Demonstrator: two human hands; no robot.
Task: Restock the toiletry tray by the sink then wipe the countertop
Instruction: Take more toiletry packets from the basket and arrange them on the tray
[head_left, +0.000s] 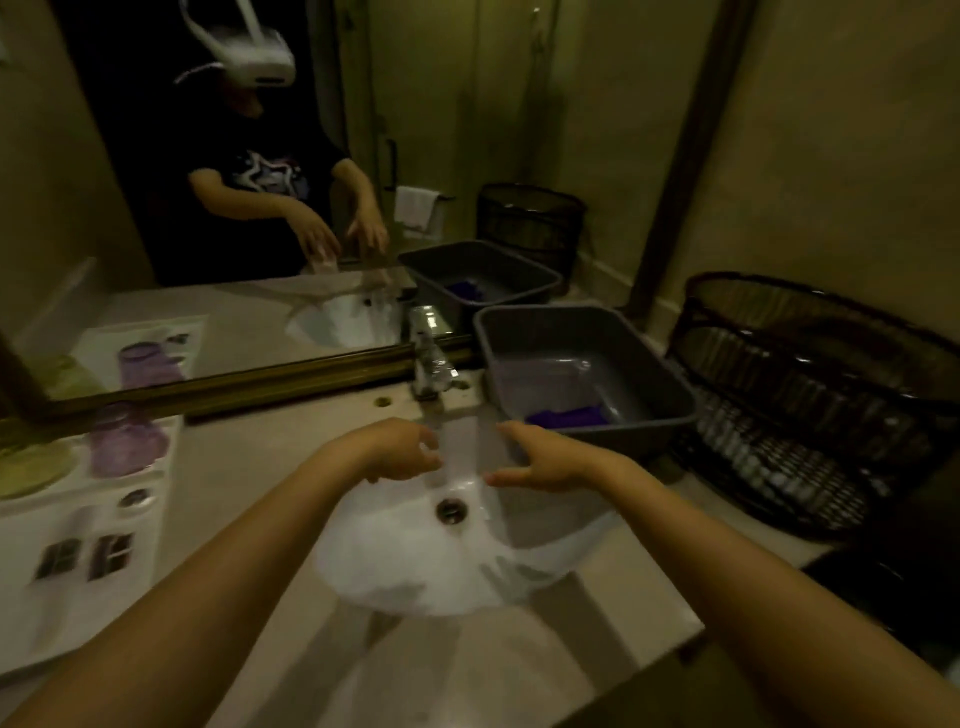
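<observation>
Both arms reach over the white sink (395, 577). My left hand (400, 451) and my right hand (545, 462) are level with each other below the tap (431, 358). They hold the two sides of a clear plastic item (462, 447), which is blurred and hard to make out. The mirror shows the same clear item between the hands. On the counter to the left lies a white tray (31, 597) with a purple cup (124, 441) and small dark packets (85, 556) on it. A purple cloth (569, 417) lies in the grey tub (649, 358).
The grey tub sits right of the tap and also holds something clear. A black wire basket (810, 395) stands at the far right of the beige countertop (249, 467). A green round item (31, 467) lies at the far left. The mirror (234, 208) backs the counter.
</observation>
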